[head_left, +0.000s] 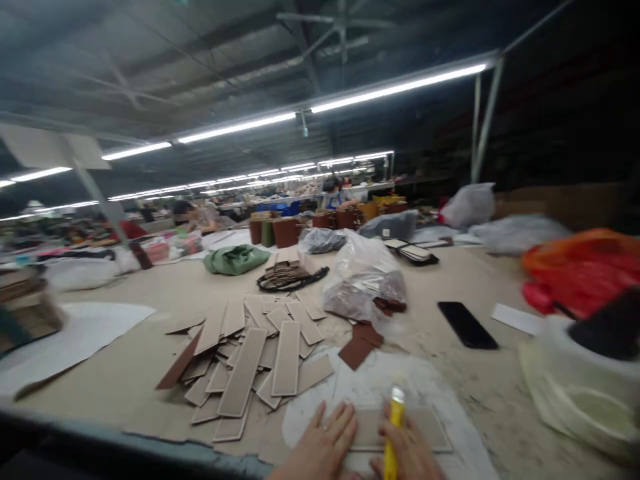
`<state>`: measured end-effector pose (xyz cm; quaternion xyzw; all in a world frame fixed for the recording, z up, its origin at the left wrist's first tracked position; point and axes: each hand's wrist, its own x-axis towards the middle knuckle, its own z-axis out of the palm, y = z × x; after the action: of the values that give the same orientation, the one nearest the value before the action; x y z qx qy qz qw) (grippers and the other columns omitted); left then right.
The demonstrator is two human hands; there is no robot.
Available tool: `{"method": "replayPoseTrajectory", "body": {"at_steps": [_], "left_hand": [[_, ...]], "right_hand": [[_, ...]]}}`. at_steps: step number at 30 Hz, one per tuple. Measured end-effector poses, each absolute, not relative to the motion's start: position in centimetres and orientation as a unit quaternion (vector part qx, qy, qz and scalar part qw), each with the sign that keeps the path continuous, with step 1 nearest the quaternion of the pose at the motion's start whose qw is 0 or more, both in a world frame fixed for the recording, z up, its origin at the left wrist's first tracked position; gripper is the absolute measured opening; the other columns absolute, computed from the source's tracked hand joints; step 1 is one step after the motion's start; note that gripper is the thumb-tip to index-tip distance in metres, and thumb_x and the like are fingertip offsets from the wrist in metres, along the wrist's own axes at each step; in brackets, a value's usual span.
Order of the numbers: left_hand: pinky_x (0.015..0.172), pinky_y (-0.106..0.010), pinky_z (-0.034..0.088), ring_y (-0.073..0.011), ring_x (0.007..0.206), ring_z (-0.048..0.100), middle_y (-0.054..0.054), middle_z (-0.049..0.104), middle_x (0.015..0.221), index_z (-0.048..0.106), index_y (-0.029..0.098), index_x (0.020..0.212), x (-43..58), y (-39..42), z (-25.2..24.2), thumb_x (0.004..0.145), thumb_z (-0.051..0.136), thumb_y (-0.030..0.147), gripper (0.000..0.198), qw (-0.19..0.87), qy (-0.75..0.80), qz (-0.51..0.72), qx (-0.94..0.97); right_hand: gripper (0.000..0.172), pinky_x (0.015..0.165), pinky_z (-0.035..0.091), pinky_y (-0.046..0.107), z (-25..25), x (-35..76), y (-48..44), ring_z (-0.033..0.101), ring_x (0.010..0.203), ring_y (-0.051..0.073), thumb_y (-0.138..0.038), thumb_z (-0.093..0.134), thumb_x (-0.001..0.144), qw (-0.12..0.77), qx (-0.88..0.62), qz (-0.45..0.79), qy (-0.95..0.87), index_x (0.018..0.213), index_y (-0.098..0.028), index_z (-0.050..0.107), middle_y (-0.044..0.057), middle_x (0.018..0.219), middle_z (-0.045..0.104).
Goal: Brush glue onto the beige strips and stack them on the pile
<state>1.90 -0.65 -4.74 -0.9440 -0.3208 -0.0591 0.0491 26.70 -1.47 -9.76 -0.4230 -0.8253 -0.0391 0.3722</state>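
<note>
My left hand (324, 441) lies with its fingers stretched out over the left end of a flat beige rectangular panel (369, 428). In my right hand (411, 448) is a yellow-handled tool (394, 433) with a shiny silver end pointing up and away; its exact kind cannot be made out. The right fingers also rest over the panel and hide part of it. Beneath the panel is a whitish, stained sheet (425, 377). Left of my hands is a loose heap of beige strips (245, 373) with pale edges, some showing a brown side.
Brown pieces (359, 345) lie beside a clear plastic bag (367, 273). To the right are a black phone (467, 325), a pale container (590, 393) and a red-orange bag (585, 267). A green bag (235, 259) and brown boxy items (286, 232) stand farther back.
</note>
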Motion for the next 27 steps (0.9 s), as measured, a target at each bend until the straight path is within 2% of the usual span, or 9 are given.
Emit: {"method": "replayPoseTrajectory", "body": {"at_steps": [2,5,8,11,14,18,20,23,27], "left_hand": [[0.11,-0.047,0.033,-0.0281,0.137,0.036,-0.015,0.035,0.148,0.014,0.018,0.151,1.9,-1.0,-3.8,0.093,0.045,0.051,0.073,0.02,-0.329,-0.066,-0.942],[0.113,-0.046,0.029,-0.0255,0.138,0.033,-0.011,0.031,0.151,0.009,0.022,0.151,1.9,-0.9,-3.3,0.096,0.041,0.047,0.069,0.027,-0.338,-0.058,-0.939],[0.113,-0.046,0.029,-0.0257,0.139,0.033,-0.01,0.03,0.152,0.01,0.021,0.151,1.9,-0.6,-3.7,0.095,0.041,0.047,0.069,0.042,-0.332,-0.057,-0.941],[0.111,-0.048,0.032,-0.0266,0.138,0.034,-0.011,0.034,0.15,0.018,0.02,0.15,1.9,-0.5,-4.1,0.095,0.042,0.044,0.064,0.033,-0.341,-0.055,-0.938],[0.107,-0.05,0.037,-0.0282,0.134,0.04,-0.01,0.042,0.146,0.038,0.02,0.143,2.3,0.0,-3.3,0.095,0.043,0.04,0.053,0.003,-0.373,-0.043,-0.927],[0.103,-0.04,0.043,-0.0253,0.121,0.054,-0.01,0.059,0.13,0.064,0.02,0.118,4.0,1.5,-0.9,0.092,0.048,0.034,0.033,-0.083,-0.408,-0.025,-0.909],[0.1,-0.037,0.043,-0.0243,0.113,0.057,-0.011,0.062,0.122,0.066,0.018,0.111,5.1,2.3,0.2,0.085,0.056,0.028,0.029,-0.118,-0.438,-0.022,-0.891],[0.092,-0.034,0.044,-0.0243,0.104,0.058,-0.012,0.063,0.112,0.061,0.014,0.113,6.8,3.3,1.4,0.072,0.067,0.023,0.043,-0.152,-0.497,-0.009,-0.854],[0.07,-0.027,0.041,-0.0218,0.084,0.058,-0.006,0.063,0.091,0.064,0.015,0.096,7.8,3.9,2.3,0.059,0.075,0.032,0.042,-0.194,-0.536,0.036,-0.821]], "right_hand": [[0.04,0.094,0.052,0.044,-6.9,24.6,-3.2,0.062,0.107,0.03,-0.024,0.07,0.071,0.315,-0.461,0.031,-0.829,0.11,-0.023,0.06,0.012,0.124,0.062],[0.04,0.108,0.037,0.047,-4.0,23.4,-4.0,0.049,0.124,0.028,-0.022,0.069,0.076,0.28,-0.521,0.122,-0.797,0.114,-0.019,0.057,0.013,0.134,0.053],[0.036,0.11,0.032,0.048,-3.1,25.3,-3.6,0.05,0.122,0.028,-0.025,0.068,0.079,0.282,-0.566,0.142,-0.762,0.113,-0.018,0.056,0.014,0.128,0.057],[0.037,0.11,0.031,0.049,-3.2,27.8,-3.0,0.05,0.122,0.03,-0.027,0.07,0.08,0.282,-0.609,0.133,-0.73,0.113,-0.015,0.056,0.016,0.12,0.06],[0.036,0.108,0.033,0.049,-3.3,28.8,-2.5,0.052,0.118,0.03,-0.028,0.072,0.079,0.308,-0.615,0.132,-0.713,0.109,-0.016,0.057,0.015,0.115,0.062],[0.027,0.096,0.045,0.042,-3.0,29.3,-1.9,0.059,0.105,0.025,-0.022,0.066,0.082,0.372,-0.621,0.13,-0.678,0.107,-0.018,0.056,0.011,0.109,0.064],[0.021,0.088,0.049,0.037,-2.6,30.0,-1.7,0.061,0.1,0.023,-0.02,0.058,0.086,0.397,-0.635,0.121,-0.652,0.106,-0.018,0.055,0.01,0.106,0.064],[0.012,0.082,0.049,0.035,-1.8,31.5,-1.6,0.062,0.094,0.022,-0.022,0.05,0.091,0.427,-0.649,0.104,-0.621,0.102,-0.02,0.053,0.008,0.1,0.065],[0.011,0.072,0.048,0.033,-0.8,32.8,-1.7,0.064,0.084,0.023,-0.029,0.047,0.093,0.455,-0.653,0.089,-0.599,0.097,-0.021,0.052,0.007,0.091,0.066]]}}
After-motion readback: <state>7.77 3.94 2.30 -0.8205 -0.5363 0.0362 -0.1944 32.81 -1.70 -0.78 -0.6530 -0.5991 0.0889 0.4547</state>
